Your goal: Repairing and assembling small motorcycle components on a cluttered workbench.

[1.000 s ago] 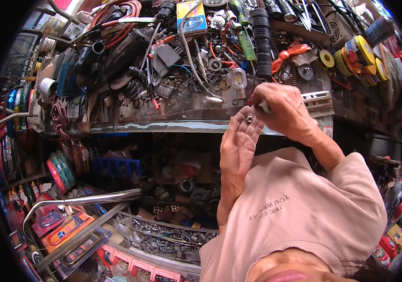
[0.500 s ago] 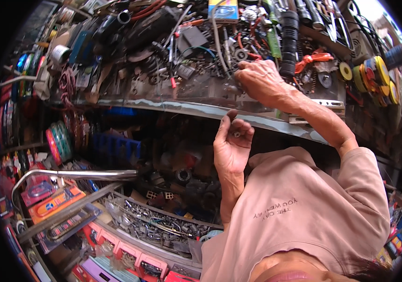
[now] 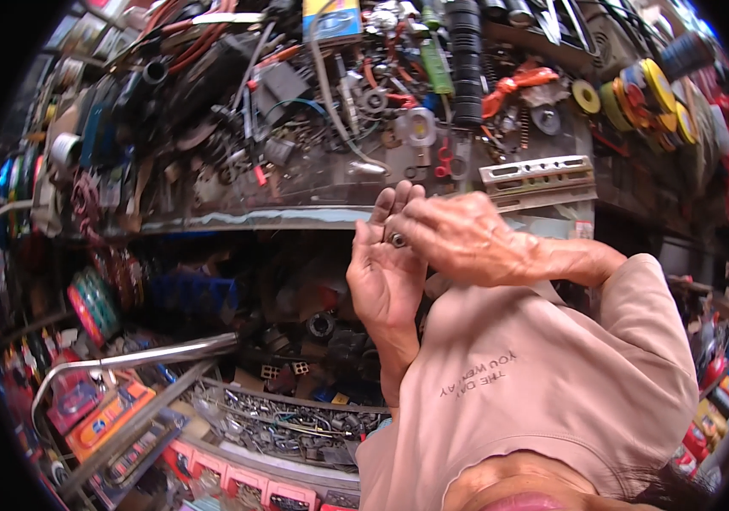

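My left hand (image 3: 386, 277) is held up, palm showing and fingers stretched out, in front of the workbench edge. Over its fingers lies my right hand (image 3: 479, 243), its fingers bent and closed together. A small round metal nut (image 3: 397, 240) shows at the right fingertips, against the left palm. Part of the left fingers is hidden behind the right hand.
The cluttered workbench (image 3: 254, 217) carries a slotted metal bracket (image 3: 539, 175), red-handled scissors (image 3: 444, 162) and loose parts. Tape rolls (image 3: 650, 89) hang at the right. Below, a bent chrome tube (image 3: 152, 353) crosses near a tray of small metal parts (image 3: 288, 417).
My right hand has come back from the bench parts to my left hand. The left fingers, curled around the nut before, are now stretched out. The view has shifted right.
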Action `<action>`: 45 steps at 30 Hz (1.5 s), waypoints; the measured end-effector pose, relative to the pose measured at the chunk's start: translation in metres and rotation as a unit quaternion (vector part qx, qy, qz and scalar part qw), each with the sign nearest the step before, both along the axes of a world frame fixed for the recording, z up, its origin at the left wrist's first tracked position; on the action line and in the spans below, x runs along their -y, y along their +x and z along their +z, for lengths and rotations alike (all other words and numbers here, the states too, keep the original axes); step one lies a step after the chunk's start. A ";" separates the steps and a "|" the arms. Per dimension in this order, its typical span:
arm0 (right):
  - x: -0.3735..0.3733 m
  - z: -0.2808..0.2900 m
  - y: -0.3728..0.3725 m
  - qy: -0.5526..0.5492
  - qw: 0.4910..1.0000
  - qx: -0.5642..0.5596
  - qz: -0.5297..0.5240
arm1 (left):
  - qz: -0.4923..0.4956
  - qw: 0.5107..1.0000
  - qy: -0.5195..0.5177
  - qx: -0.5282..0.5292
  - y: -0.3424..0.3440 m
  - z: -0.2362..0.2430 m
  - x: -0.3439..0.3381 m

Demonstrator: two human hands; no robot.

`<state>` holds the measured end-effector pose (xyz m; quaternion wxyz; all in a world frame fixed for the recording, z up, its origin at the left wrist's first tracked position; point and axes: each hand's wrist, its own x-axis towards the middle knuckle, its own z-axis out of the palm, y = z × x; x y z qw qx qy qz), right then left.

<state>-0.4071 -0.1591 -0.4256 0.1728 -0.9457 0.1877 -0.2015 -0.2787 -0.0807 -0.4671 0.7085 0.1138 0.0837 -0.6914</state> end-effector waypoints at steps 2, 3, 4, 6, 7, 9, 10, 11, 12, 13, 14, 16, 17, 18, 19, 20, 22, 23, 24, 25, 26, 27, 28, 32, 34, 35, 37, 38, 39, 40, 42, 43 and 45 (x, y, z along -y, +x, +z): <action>-0.003 -0.004 -0.010 0.052 0.996 0.067 0.018 | -0.005 0.999 0.026 0.025 0.000 0.001 0.000; -0.002 -0.006 -0.015 0.027 0.994 0.102 -0.022 | -0.008 1.000 0.026 0.012 0.002 -0.005 -0.001; -0.001 -0.006 -0.020 0.001 0.989 0.136 -0.061 | -0.009 1.000 0.027 -0.001 0.003 -0.009 -0.001; 0.007 -0.003 -0.029 -0.015 0.985 0.098 -0.138 | 0.006 0.998 0.063 0.027 0.000 0.000 0.004; 0.015 -0.008 -0.030 -0.023 0.987 0.082 -0.135 | -0.007 0.998 0.032 0.062 0.002 -0.001 0.008; 0.036 -0.015 -0.021 -0.032 0.991 0.036 -0.122 | -0.010 0.986 0.054 0.155 0.005 0.000 0.021; 0.046 -0.013 -0.014 -0.038 0.992 0.010 -0.118 | -0.005 0.967 0.040 0.253 0.004 -0.001 0.025; 0.056 -0.013 -0.006 -0.065 0.993 -0.007 -0.094 | -0.004 0.934 0.047 0.354 0.002 0.002 0.028; 0.064 -0.016 0.005 -0.045 0.989 -0.106 -0.089 | -0.003 0.893 0.053 0.446 0.003 0.001 0.034; 0.067 -0.021 0.016 -0.071 0.988 -0.118 -0.072 | 0.043 0.763 0.108 0.636 0.002 -0.007 0.038; 0.067 -0.025 0.024 -0.097 0.985 -0.130 -0.054 | 0.176 0.566 0.016 0.805 0.007 -0.029 0.045; 0.068 -0.028 0.020 -0.077 0.981 -0.173 -0.043 | 0.077 0.330 0.141 0.930 0.004 -0.008 0.041; 0.065 -0.027 0.014 -0.086 0.976 -0.192 -0.057 | 0.080 0.330 0.149 0.929 0.004 -0.007 0.041; 0.060 -0.023 0.007 -0.097 0.970 -0.209 -0.072 | 0.067 0.319 0.177 0.929 0.005 -0.005 0.041; 0.055 -0.022 0.001 -0.098 0.971 -0.204 -0.075 | 0.052 0.306 0.208 0.928 0.008 -0.005 0.041; 0.055 -0.021 -0.002 -0.091 0.972 -0.202 -0.073 | 0.054 0.304 0.216 0.926 0.011 -0.006 0.040; 0.060 -0.020 -0.006 -0.115 0.982 -0.135 -0.064 | 0.082 0.329 0.174 0.925 0.015 -0.008 0.044; 0.062 -0.017 -0.005 -0.103 0.985 -0.122 -0.067 | 0.074 0.318 0.175 0.929 0.015 -0.009 0.044; 0.064 -0.018 0.001 -0.102 0.985 -0.120 -0.066 | 0.074 0.316 0.176 0.929 0.015 -0.011 0.047; 0.067 -0.019 0.009 -0.127 0.983 -0.109 -0.077 | 0.091 0.289 0.177 0.936 0.015 -0.012 0.051; 0.071 -0.020 0.015 -0.152 0.980 -0.098 -0.088 | 0.107 0.262 0.176 0.943 0.014 -0.013 0.053; 0.074 -0.021 0.021 -0.169 0.976 -0.117 -0.075 | 0.066 0.234 0.187 0.952 0.013 -0.008 0.055; 0.073 -0.018 0.024 -0.106 0.964 -0.237 -0.048 | 0.066 0.235 0.184 0.952 0.013 -0.009 0.056; 0.064 -0.016 -0.004 -0.094 0.970 -0.189 -0.118 | 0.059 0.199 0.147 0.967 0.011 -0.012 0.053; 0.060 -0.005 -0.020 -0.039 0.962 -0.226 -0.147 | 0.092 0.206 0.115 0.967 0.010 -0.016 0.049; 0.058 -0.008 -0.025 -0.050 0.962 -0.213 -0.166 | 0.088 0.198 0.115 0.969 0.010 -0.017 0.048; 0.054 -0.006 -0.030 -0.069 0.965 -0.177 -0.181 | 0.106 0.204 0.102 0.968 0.012 -0.019 0.049; 0.052 -0.004 -0.031 -0.090 0.967 -0.139 -0.193 | 0.125 0.209 0.091 0.966 0.013 -0.021 0.049; 0.052 -0.001 -0.032 -0.072 0.965 -0.156 -0.197 | 0.125 0.209 0.087 0.966 0.014 -0.024 0.050; 0.052 0.000 -0.030 -0.072 0.965 -0.155 -0.200 | 0.148 0.215 0.063 0.963 0.016 -0.029 0.049; 0.053 0.000 -0.024 -0.077 0.961 -0.169 -0.207 | 0.172 0.221 0.036 0.959 0.017 -0.033 0.047; 0.055 -0.003 -0.020 -0.085 0.970 -0.135 -0.186 | 0.182 0.223 0.022 0.957 0.017 -0.033 0.046; 0.063 -0.007 -0.007 -0.107 0.971 -0.131 -0.167 | 0.201 0.216 0.005 0.956 0.017 -0.035 0.046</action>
